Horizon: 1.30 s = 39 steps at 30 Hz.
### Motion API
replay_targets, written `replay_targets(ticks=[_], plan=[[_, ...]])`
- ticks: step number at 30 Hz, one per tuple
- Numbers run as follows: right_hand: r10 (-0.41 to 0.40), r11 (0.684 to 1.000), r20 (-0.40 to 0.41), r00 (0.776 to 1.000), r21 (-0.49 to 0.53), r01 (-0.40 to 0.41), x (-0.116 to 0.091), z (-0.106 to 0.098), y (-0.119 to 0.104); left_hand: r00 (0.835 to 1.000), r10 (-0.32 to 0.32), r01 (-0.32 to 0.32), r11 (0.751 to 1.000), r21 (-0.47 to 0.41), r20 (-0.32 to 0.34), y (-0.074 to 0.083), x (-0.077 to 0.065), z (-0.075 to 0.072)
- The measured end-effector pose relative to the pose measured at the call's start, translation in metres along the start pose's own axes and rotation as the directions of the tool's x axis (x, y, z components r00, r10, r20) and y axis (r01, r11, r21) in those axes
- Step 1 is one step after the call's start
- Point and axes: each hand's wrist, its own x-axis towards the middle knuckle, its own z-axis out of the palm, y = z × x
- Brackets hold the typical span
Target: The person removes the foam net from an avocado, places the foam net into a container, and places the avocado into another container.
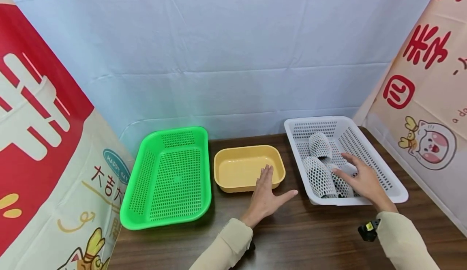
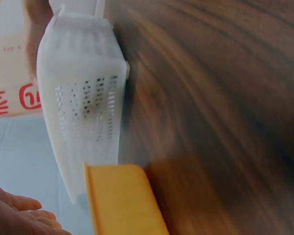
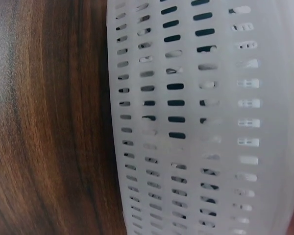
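Over the near part of a white slotted basket [image 1: 350,140], my right hand [image 1: 366,183] reaches in with thumb and fingers apart. Beneath it lies an object in a white foam net [image 1: 343,189], partly covered by the hand. Two more objects in white foam nets, one farther back [image 1: 321,145] and one at the left wall [image 1: 319,176], share that basket; what the nets wrap is hidden. My left hand [image 1: 265,199] hovers by the near rim of a yellow tub [image 1: 237,170], fingers extended and thumb spread, holding nothing. The right wrist view shows mostly the basket's side wall [image 3: 196,112].
A green slotted basket [image 1: 178,181] stands left of the yellow tub. All three containers sit on a dark wooden table [image 1: 292,237]. A pale cloth [image 1: 233,59] hangs behind, and printed cloths flank the table at left [image 1: 73,140] and right [image 1: 419,112].
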Motion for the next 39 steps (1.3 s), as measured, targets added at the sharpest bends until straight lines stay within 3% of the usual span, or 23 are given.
replay_targets(ticks=[16,39], plan=[[0.014,0.999,0.021,1.000,-0.044,-0.013,-0.005,-0.009,0.009,1.000,0.018,-0.017,0.999,-0.032,0.009,0.011,-0.003,0.024],[-0.059,0.993,0.059,0.997,-0.101,0.065,-0.010,-0.030,0.021,0.999,0.037,-0.037,0.999,-0.040,0.011,0.035,-0.008,0.050]])
